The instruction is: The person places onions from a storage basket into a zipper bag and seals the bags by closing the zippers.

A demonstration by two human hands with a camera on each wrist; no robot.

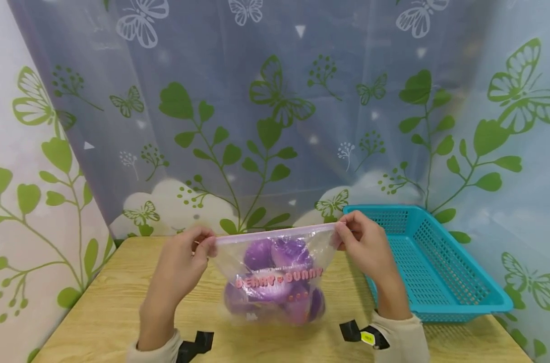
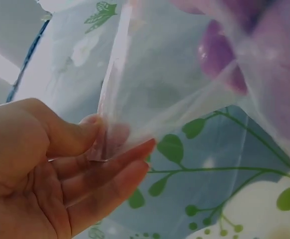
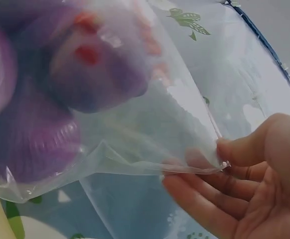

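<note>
A clear zip bag (image 1: pixel 229 262) with pink "Berry Bunny" lettering hangs between my two hands, its top edge pulled straight. Several purple rounded things (image 1: pixel 297 252), glossy and onion-like, fill its lower part. My left hand (image 1: pixel 179 267) pinches the bag's upper left corner between thumb and fingers. At the upper right corner, my right hand (image 1: pixel 365 247) pinches the bag the same way. In the left wrist view, the left thumb presses the strip along the bag's mouth (image 2: pixel 110 94). The right wrist view has the purple things (image 3: pixel 100 69) close behind the plastic.
A turquoise perforated basket (image 1: pixel 465 272) stands on the right of the wooden table (image 1: pixel 102 297), just beyond my right forearm. Behind the table hangs a curtain (image 1: pixel 329 166) printed with butterflies and leaves. Black straps (image 1: pixel 195 345) sit at both wrists.
</note>
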